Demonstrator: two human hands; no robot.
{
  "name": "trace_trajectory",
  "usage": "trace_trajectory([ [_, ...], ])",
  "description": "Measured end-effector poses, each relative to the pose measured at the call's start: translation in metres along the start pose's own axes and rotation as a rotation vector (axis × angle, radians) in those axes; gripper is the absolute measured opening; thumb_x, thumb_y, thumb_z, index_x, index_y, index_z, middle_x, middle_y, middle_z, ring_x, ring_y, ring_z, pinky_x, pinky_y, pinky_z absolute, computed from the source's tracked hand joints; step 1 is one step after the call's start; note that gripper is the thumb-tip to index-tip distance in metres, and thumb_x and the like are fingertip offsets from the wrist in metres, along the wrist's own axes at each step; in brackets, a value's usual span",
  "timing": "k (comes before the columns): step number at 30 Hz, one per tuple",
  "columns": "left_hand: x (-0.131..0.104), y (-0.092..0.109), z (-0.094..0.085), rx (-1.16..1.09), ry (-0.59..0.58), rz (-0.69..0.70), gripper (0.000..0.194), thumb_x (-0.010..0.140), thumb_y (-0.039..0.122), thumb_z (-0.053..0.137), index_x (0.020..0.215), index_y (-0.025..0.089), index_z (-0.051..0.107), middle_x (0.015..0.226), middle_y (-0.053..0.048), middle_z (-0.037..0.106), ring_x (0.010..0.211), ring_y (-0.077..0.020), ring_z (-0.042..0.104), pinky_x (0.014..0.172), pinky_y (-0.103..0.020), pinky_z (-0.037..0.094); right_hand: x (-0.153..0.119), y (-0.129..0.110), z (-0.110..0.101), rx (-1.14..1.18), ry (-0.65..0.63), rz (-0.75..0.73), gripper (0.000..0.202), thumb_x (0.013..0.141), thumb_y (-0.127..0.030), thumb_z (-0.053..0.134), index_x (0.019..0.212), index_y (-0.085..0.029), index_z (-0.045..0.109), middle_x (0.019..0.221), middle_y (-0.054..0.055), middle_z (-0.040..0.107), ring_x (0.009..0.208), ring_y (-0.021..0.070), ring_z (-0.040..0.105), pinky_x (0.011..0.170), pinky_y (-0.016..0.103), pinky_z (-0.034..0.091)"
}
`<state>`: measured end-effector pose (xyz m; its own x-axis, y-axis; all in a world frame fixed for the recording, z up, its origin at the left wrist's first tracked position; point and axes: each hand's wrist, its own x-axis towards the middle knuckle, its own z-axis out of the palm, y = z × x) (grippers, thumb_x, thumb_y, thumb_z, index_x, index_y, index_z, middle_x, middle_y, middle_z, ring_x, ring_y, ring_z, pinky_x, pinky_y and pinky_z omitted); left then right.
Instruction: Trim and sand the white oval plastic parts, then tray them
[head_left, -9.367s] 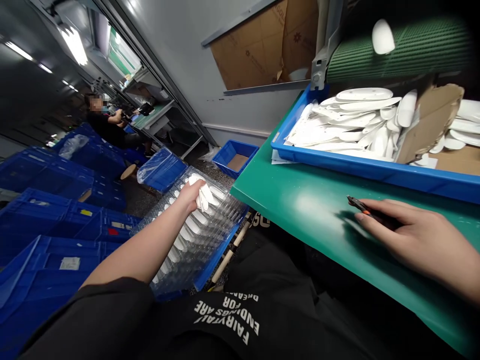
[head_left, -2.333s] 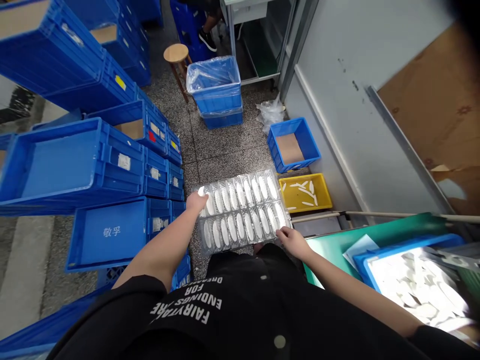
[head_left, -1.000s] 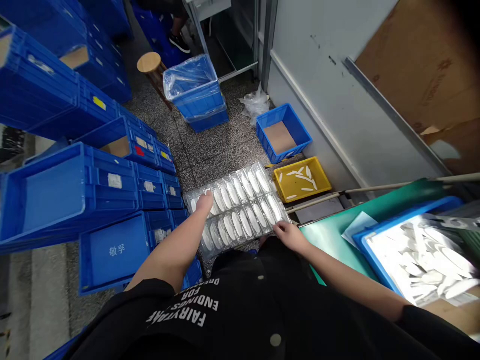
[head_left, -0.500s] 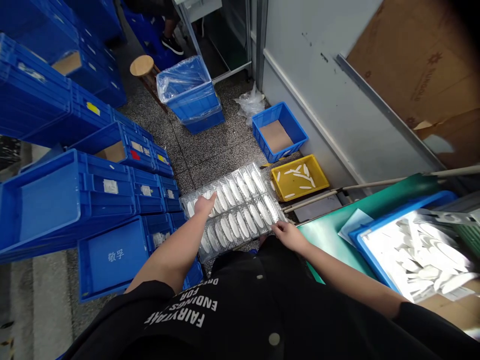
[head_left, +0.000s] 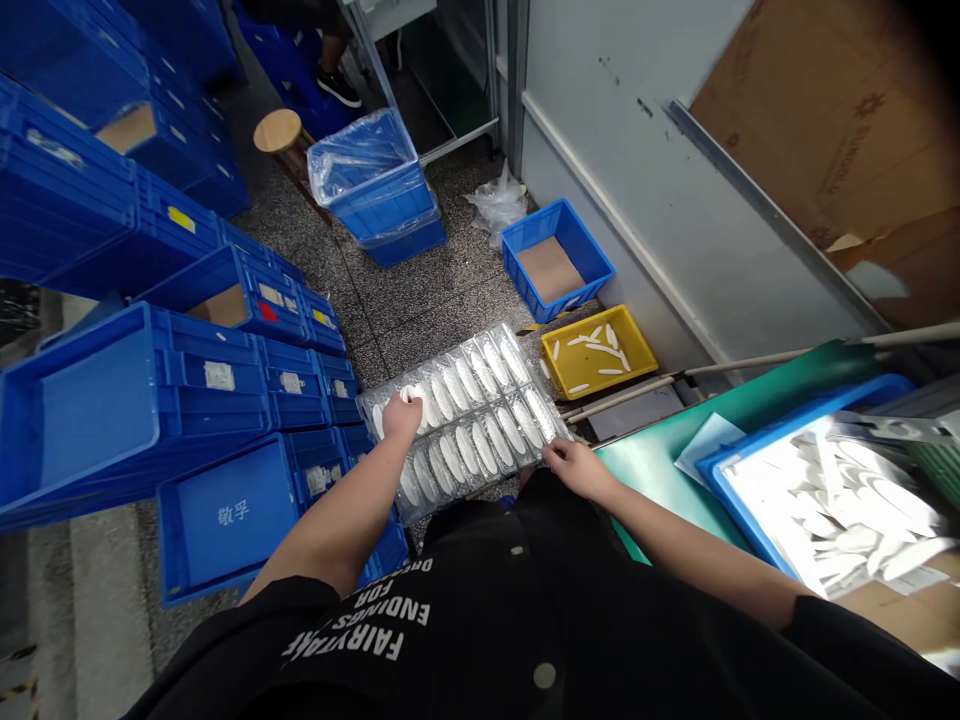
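Observation:
A clear plastic tray (head_left: 469, 417) of moulded pockets sits in front of my body, with long white oval pieces (head_left: 481, 448) lying in two rows of slots. My right hand (head_left: 571, 467) pinches the near right corner of this tray. Over the far left end of the upper row is my left hand (head_left: 401, 418), its fingers curled down among the white pieces. The fingertips are hidden, so what they hold cannot be made out.
Stacked blue crates (head_left: 214, 375) stand on the left. At the right are a yellow bin (head_left: 634, 325) with several white pieces, a blue crate (head_left: 519, 278) and a green-topped table (head_left: 652, 445) bearing a blue-rimmed tray (head_left: 739, 505). A wooden stool (head_left: 278, 130) stands farther off, near a seated person's foot.
My left hand has shifted slightly left along the upper row, and its thumb has drawn in. The right hand stays at the tray's corner.

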<state>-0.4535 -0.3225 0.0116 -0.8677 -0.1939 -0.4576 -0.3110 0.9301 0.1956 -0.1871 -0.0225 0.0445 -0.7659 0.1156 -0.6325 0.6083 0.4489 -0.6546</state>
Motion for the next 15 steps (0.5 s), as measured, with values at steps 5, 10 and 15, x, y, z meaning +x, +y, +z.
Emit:
trace_trajectory([
  [5,-0.002,0.009,0.006,-0.097,-0.054,-0.003,0.038,0.102,0.039,0.067,0.132,0.016,0.065,0.126,-0.011,0.069,0.104,-0.0229,0.071,0.088,-0.043,0.063,-0.001,0.001,-0.001,-0.005,0.010,-0.001,0.033,0.107,-0.046,0.061,0.106,-0.014,0.069,0.097,0.004,0.069,0.084,0.0150,0.067,0.081,0.033,0.059],
  [10,-0.002,0.023,0.019,-0.166,-0.139,-0.010,0.037,0.102,0.041,0.067,0.129,0.016,0.065,0.121,-0.010,0.070,0.099,-0.0212,0.071,0.084,-0.040,0.063,0.000,0.003,0.001,-0.014,0.021,-0.015,0.034,0.107,-0.047,0.060,0.105,-0.014,0.068,0.096,0.003,0.068,0.083,0.0147,0.066,0.080,0.033,0.058],
  [15,0.002,0.026,0.024,-0.178,-0.146,-0.029,0.037,0.102,0.040,0.066,0.131,0.017,0.065,0.124,-0.010,0.069,0.101,-0.0219,0.071,0.086,-0.041,0.063,0.000,0.006,0.002,-0.016,0.027,-0.027,0.033,0.107,-0.047,0.061,0.105,-0.014,0.068,0.096,0.004,0.068,0.083,0.0149,0.066,0.081,0.033,0.059],
])
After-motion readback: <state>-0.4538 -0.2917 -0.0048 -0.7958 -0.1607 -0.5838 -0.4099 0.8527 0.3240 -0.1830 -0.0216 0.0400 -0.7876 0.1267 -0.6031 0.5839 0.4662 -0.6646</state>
